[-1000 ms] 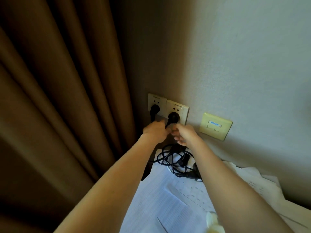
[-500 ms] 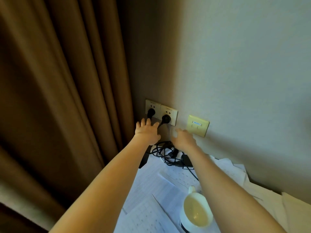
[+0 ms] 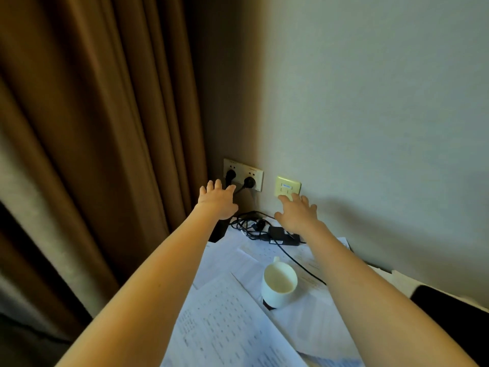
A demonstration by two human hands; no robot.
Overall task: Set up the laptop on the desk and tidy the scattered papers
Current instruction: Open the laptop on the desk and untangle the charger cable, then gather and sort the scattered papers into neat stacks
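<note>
While both hands reach for the wall with fingers spread and holding nothing, the left hand hangs just under the double socket, which carries two black plugs. The right hand overlaps the lower edge of a pale wall plate; contact cannot be told. A brown curtain hangs at 9 o'clock. Coiled black cables and a power brick lie between the wrists. Papers overlap at mixed angles, the nearest sheet's long edge running toward 5 o'clock. A white cup stands upright on them, handle at 12 o'clock; its contents cannot be told.
</note>
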